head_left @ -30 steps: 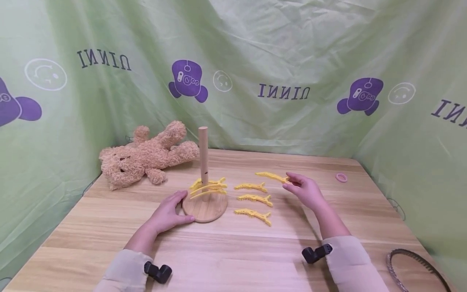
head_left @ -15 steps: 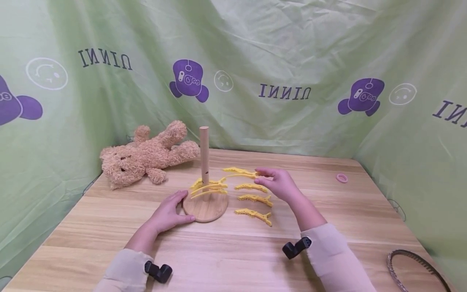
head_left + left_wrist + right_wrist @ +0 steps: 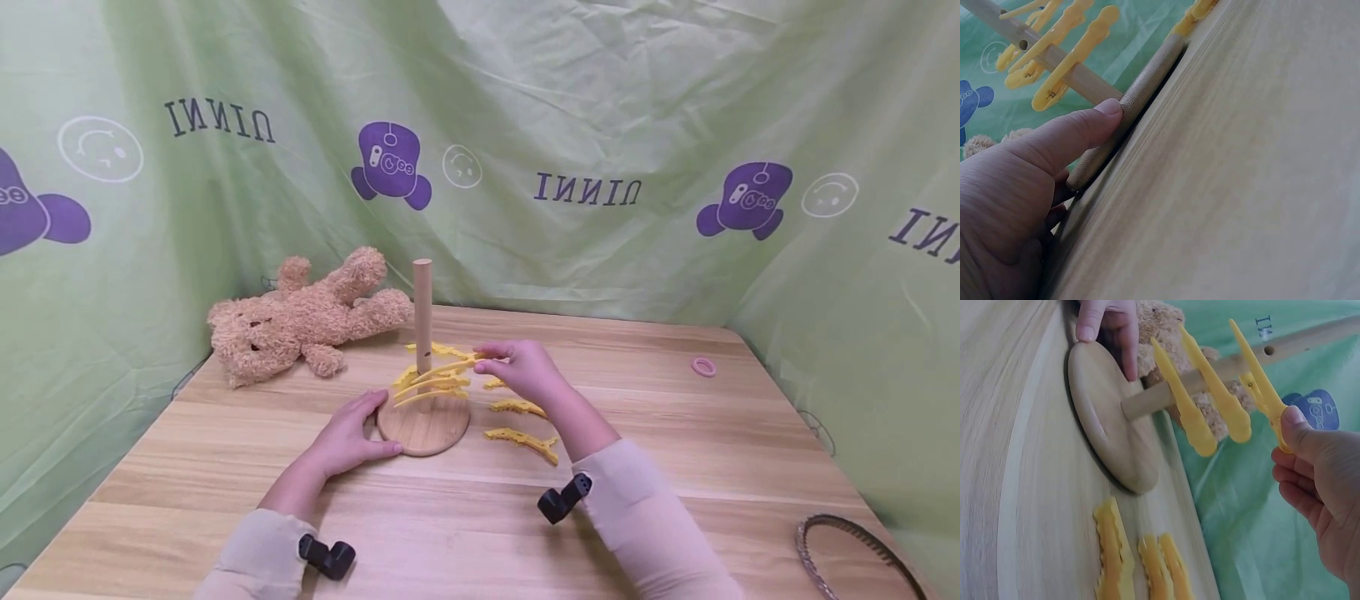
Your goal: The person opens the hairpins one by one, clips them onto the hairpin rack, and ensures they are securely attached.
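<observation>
Pinching a yellow alligator hair clip (image 3: 1259,369) spread astride the wooden post (image 3: 423,300), the right hand (image 3: 521,368) could, by releasing it off-centre, knock the lower clip (image 3: 1224,403), while the round base (image 3: 423,433) might tip should the left hand (image 3: 341,437), gripping its rim, loosen.

Pale sleeves (image 3: 258,554), black wrist cameras (image 3: 339,561)

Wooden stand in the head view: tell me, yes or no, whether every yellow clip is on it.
No, three yellow clips lie on the tabletop to the right of the wooden stand.
</observation>
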A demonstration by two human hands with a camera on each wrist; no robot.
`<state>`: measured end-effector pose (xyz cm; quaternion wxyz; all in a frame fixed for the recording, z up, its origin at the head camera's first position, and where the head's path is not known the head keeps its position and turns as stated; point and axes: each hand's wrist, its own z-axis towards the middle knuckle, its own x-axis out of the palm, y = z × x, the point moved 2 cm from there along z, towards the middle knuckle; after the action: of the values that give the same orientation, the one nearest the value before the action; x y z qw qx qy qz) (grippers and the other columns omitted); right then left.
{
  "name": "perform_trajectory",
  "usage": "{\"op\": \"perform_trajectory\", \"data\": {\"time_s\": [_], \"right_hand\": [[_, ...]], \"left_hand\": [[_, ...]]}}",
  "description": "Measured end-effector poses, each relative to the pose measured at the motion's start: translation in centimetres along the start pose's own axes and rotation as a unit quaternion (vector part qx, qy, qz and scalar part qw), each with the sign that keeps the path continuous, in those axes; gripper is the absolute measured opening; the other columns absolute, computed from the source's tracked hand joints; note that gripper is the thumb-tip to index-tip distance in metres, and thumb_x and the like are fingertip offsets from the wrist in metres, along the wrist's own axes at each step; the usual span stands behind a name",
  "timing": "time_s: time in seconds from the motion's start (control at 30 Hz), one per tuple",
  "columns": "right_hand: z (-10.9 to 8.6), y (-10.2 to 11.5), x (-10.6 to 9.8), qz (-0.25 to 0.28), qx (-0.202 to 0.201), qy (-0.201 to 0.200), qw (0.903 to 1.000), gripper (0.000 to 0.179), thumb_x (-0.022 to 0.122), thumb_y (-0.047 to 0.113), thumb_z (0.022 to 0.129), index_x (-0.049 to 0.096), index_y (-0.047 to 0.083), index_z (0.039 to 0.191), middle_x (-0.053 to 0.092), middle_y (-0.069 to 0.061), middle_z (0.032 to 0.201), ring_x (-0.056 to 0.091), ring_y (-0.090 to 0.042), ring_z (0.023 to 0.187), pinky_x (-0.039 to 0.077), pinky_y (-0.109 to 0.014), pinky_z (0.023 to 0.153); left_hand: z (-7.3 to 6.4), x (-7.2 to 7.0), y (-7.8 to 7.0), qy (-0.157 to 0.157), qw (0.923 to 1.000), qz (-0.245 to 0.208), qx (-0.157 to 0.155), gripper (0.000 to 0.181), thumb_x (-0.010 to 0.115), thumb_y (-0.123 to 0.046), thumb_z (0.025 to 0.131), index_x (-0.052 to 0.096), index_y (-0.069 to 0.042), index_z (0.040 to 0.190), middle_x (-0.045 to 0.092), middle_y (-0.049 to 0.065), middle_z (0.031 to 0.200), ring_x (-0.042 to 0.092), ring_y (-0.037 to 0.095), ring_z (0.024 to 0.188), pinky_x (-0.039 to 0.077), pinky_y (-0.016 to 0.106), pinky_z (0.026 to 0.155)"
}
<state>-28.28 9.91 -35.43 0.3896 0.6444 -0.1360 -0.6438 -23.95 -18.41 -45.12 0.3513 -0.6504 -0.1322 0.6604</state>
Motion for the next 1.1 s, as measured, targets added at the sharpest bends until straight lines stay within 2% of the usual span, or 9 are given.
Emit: {"op": "perform_trajectory", "data": {"time_s": [0.23, 0.47, 0.7, 0.87, 1.1], "right_hand": [[0.8, 0.9, 1.3, 0.0, -0.005, 0.008, 1.0, 0.033, 0.072, 0.031, 0.089, 0.072, 0.015, 0.118, 0.073, -0.005, 0.118, 0.067, -0.022, 0.114, 0.058, -0.038, 0.092], [1.0, 1.2, 1.5, -0.004, -0.01, 0.02, 0.9997, 0.035, 0.072, 0.031, 0.089, 0.072, 0.016, 0.12, 0.073, -0.005, 0.117, 0.069, -0.021, 0.108, 0.059, -0.034, 0.085], [0.7, 1.3, 1.6, -0.001, -0.019, 0.041, 0.999, 0.04, 0.073, 0.031, 0.088, 0.069, 0.013, 0.124, 0.07, -0.007, 0.125, 0.061, -0.025, 0.123, 0.051, -0.043, 0.103], [0.5, 1.2, 1.6, 0.003, -0.024, 0.051, 0.9984, 0.045, 0.072, 0.032, 0.089, 0.066, 0.011, 0.128, 0.067, -0.008, 0.129, 0.058, -0.027, 0.127, 0.048, -0.045, 0.107], [0.0, 0.9, 1.2, 0.003, -0.023, 0.051, 0.9984, 0.055, 0.073, 0.037, 0.088, 0.058, 0.018, 0.137, 0.059, -0.007, 0.14, 0.05, -0.03, 0.135, 0.04, -0.049, 0.114]], "left_hand": [[0.1, 0.0, 0.1, -0.003, 1.0, 0.001, 0.005, 0.096, 0.083, -0.042, 0.072, 0.042, 0.006, 0.144, 0.04, 0.03, 0.149, 0.032, 0.05, 0.14, 0.026, 0.065, 0.115], [0.0, 0.0, 0.0, 0.0, 1.0, 0.001, 0.002, 0.096, 0.083, -0.042, 0.072, 0.041, 0.006, 0.144, 0.039, 0.031, 0.149, 0.032, 0.05, 0.14, 0.026, 0.065, 0.115], [-0.1, 0.0, 0.0, 0.0, 1.0, 0.002, 0.002, 0.097, 0.084, -0.042, 0.072, 0.041, 0.006, 0.144, 0.038, 0.031, 0.15, 0.031, 0.05, 0.14, 0.025, 0.065, 0.115], [-0.1, 0.0, 0.1, 0.001, 1.0, 0.0, 0.001, 0.097, 0.083, -0.043, 0.072, 0.04, 0.005, 0.145, 0.037, 0.031, 0.15, 0.031, 0.05, 0.141, 0.025, 0.065, 0.115], [0.0, 0.1, 0.2, 0.002, 1.0, 0.001, -0.001, 0.098, 0.084, -0.043, 0.072, 0.04, 0.005, 0.145, 0.036, 0.032, 0.151, 0.03, 0.05, 0.141, 0.024, 0.065, 0.115]]}}
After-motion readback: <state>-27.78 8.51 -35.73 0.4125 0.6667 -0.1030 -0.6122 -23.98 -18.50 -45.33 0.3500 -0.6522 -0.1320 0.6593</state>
